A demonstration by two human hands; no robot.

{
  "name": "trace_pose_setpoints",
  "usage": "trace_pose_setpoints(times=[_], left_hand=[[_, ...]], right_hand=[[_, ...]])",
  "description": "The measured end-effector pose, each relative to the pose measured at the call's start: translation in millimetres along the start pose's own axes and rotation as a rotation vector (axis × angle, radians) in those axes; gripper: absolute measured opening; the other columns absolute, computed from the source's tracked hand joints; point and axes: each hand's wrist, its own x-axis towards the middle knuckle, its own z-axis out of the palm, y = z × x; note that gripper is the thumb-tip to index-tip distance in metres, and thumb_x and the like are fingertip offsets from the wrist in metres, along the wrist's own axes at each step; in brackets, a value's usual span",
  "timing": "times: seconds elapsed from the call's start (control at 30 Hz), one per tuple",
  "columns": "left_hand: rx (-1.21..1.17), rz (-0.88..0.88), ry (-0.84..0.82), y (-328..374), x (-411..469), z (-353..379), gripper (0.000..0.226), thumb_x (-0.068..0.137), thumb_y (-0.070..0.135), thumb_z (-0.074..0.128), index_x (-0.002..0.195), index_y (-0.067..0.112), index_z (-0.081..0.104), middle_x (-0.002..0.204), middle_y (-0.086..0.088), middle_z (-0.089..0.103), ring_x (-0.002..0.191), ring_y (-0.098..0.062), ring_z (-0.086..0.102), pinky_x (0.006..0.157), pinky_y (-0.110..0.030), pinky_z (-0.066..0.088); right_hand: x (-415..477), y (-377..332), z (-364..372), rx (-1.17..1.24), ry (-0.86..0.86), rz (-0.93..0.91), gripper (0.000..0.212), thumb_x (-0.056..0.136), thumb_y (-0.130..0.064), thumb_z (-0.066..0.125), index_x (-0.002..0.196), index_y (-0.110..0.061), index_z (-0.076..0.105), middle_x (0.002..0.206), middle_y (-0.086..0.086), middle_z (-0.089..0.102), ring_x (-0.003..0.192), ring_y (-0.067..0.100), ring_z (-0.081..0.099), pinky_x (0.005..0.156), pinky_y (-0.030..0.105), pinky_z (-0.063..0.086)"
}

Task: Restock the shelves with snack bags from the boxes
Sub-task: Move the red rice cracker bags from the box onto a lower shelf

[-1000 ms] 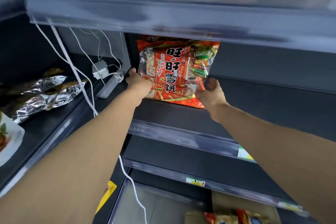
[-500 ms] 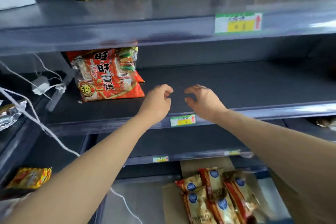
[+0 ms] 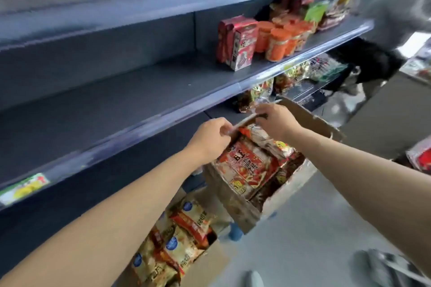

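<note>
Your left hand (image 3: 211,136) and right hand (image 3: 276,121) pinch a red snack bag (image 3: 247,165); the shelf (image 3: 116,109) at ten o'clock is mostly bare, much restocking left.

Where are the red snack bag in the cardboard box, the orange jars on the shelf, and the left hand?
red snack bag (image 3: 245,165), head view, on its printed front.
orange jars (image 3: 277,44), head view, on the front jar's side.
left hand (image 3: 211,138), head view, on the back of the hand.
</note>
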Motion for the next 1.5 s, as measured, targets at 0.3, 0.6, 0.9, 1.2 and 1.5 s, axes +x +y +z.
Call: trace_pose_setpoints(times=[0.3,0.6,0.9,1.2,1.5], left_hand=[[-0.259,-0.424,-0.138,46.9,115.4,153.8,0.008,0.089,0.008,0.06,0.096,0.011,0.059,0.116,-0.011,0.058,0.104,-0.025,0.057,0.092,-0.036,0.049],[-0.452,-0.777,0.02,26.8,179.1,220.8,0.059,0.082,0.017,0.072,0.131,0.002,0.043,0.124,-0.013,0.056,0.111,-0.029,0.057,0.098,-0.041,0.049],[-0.608,-0.896,0.122,10.5,211.7,257.3,0.069,0.084,0.024,0.071,0.141,0.003,0.038,0.141,-0.013,0.047,0.127,-0.03,0.047,0.107,-0.042,0.039],[-0.368,-0.857,0.196,17.6,206.3,242.8,0.038,0.093,0.002,0.049,0.131,0.004,0.05,0.128,-0.011,0.055,0.113,-0.029,0.055,0.08,-0.029,0.042],[-0.341,-0.661,0.172,50.3,164.7,185.3,0.011,0.092,0.002,0.045,0.089,0.01,0.052,0.091,-0.006,0.051,0.08,-0.018,0.048,0.064,-0.028,0.037]], right_hand=[[54.0,168.0,-5.6,-0.077,-0.192,0.183,0.032,0.095,-0.022,0.049,0.118,-0.005,0.061,0.116,0.013,0.065,0.101,0.03,0.062,0.077,0.03,0.049],[115.5,224.5,40.3,0.004,-0.388,0.287,0.045,0.096,-0.033,0.05,0.13,-0.003,0.049,0.126,0.014,0.058,0.112,0.029,0.058,0.09,0.034,0.049],[149.8,252.4,88.6,0.081,-0.504,0.391,0.091,0.083,-0.066,0.049,0.149,-0.011,0.02,0.151,0.015,0.029,0.14,0.037,0.025,0.117,0.047,0.018],[153.3,246.7,80.6,0.201,-0.604,0.559,0.095,0.077,-0.074,0.049,0.145,-0.01,0.031,0.15,0.013,0.035,0.138,0.036,0.033,0.112,0.05,0.031],[121.5,188.7,26.6,0.437,-0.553,0.455,0.076,0.093,-0.058,0.042,0.142,-0.001,0.036,0.144,0.013,0.045,0.132,0.031,0.042,0.107,0.037,0.033]])
